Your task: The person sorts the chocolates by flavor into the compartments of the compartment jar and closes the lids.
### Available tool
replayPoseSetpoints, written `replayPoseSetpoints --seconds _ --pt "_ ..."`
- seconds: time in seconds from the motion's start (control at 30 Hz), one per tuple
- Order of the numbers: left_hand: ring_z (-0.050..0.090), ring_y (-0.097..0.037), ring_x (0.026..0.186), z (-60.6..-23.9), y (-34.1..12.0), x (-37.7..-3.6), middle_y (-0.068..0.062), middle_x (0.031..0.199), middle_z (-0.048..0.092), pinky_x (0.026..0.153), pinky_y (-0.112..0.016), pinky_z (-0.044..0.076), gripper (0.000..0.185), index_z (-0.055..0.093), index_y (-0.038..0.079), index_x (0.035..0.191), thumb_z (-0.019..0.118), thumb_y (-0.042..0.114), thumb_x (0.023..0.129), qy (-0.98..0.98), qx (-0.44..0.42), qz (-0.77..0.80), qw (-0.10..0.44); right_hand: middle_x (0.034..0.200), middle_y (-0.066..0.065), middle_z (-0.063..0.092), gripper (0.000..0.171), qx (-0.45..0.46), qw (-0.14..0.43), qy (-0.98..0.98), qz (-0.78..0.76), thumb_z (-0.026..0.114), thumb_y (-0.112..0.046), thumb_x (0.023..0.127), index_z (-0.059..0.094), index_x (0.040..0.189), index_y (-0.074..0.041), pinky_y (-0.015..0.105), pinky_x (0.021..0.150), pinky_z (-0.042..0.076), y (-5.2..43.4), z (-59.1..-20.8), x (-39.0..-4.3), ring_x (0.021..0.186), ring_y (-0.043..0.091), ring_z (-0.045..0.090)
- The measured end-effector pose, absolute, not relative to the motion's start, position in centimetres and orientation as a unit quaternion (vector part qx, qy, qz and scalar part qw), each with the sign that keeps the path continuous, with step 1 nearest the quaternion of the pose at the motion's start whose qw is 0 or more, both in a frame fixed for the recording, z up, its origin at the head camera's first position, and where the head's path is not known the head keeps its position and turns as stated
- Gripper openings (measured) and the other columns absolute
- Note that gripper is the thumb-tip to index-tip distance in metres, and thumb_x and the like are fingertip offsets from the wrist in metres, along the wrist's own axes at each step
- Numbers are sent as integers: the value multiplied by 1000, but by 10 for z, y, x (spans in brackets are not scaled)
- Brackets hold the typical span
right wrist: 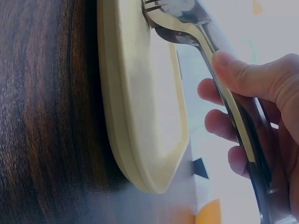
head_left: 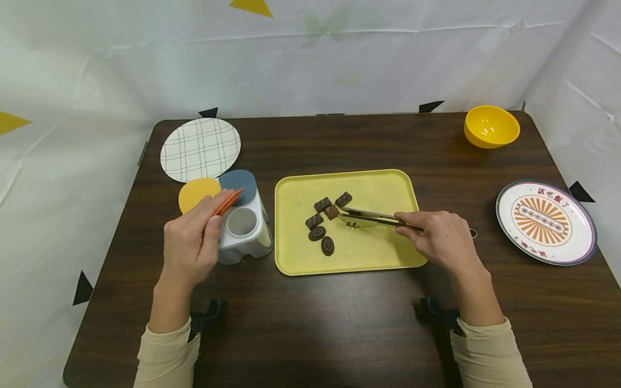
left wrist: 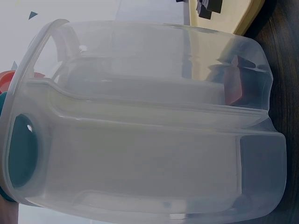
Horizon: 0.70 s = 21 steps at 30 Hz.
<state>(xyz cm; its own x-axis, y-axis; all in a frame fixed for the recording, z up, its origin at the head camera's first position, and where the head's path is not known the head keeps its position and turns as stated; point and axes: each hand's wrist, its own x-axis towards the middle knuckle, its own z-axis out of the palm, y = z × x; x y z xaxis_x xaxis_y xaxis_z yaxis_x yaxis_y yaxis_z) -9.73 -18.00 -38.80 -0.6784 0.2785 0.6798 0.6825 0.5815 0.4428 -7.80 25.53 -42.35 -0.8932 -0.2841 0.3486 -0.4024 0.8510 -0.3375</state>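
My left hand [head_left: 217,213] pinches the orange lid [head_left: 228,201] of a clear plastic container [head_left: 244,233] that stands left of the yellow tray [head_left: 373,186]. The container's wall [left wrist: 149,140] fills the left wrist view. A yellow lid [head_left: 198,193] and a blue lid [head_left: 239,183] hang open behind it. My right hand [head_left: 405,223] grips metal tongs [head_left: 373,217] over the tray, and their tips touch a square chocolate [head_left: 331,211]. Several more chocolates [head_left: 317,233] lie beside it. In the right wrist view, the tongs [right wrist: 187,18] reach over the tray's rim [right wrist: 117,116].
A checked plate [head_left: 200,149] lies at the back left of the dark wooden table [head_left: 339,323]. A yellow bowl [head_left: 491,126] stands at the back right, and a patterned plate [head_left: 545,222] near the right edge. Two black clips [head_left: 208,315] sit near my wrists. White sheets surround the table.
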Motion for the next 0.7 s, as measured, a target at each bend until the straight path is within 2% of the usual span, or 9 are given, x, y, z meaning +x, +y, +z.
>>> replayPoseSetpoints --seconds 0.07,0.23,0.53,0.6,0.7 --pt "70 -28 97 -388 -180 -97 -10 115 71 101 -34 46 42 66 5 128 45 26 98 -844 -285 -357 282 92 3 76 31 184 151 -949 206 84 -18 75 79 106 -16 28 38 26 255 -424 -78 50 13 54" --pt "70 -26 89 -388 -180 -97 -9 112 71 98 -26 46 44 66 6 128 43 30 99 -847 -281 -354 281 93 3 75 31 199 179 -939 214 85 -17 74 79 105 -15 29 38 30 256 -421 -78 54 15 62" --pt "70 -27 94 -388 -180 -97 -9 114 71 101 -31 45 44 66 6 127 43 30 99 -847 -277 -355 283 97 2 75 39 257 245 -898 261 86 -11 68 78 107 -12 32 42 42 244 -399 -79 64 18 70" --pt "70 -27 95 -388 -180 -97 -10 115 71 101 -32 45 44 66 6 127 43 29 99 -846 -278 -357 281 98 2 75 39 271 260 -886 272 86 -11 69 78 107 -12 34 44 46 238 -392 -79 68 19 71" --pt "70 -27 95 -389 -180 -97 -9 115 70 101 -31 45 44 66 6 128 43 29 98 -846 -278 -359 278 98 3 75 32 293 270 -874 279 83 -17 77 78 108 -11 39 51 52 229 -382 -80 74 21 73"
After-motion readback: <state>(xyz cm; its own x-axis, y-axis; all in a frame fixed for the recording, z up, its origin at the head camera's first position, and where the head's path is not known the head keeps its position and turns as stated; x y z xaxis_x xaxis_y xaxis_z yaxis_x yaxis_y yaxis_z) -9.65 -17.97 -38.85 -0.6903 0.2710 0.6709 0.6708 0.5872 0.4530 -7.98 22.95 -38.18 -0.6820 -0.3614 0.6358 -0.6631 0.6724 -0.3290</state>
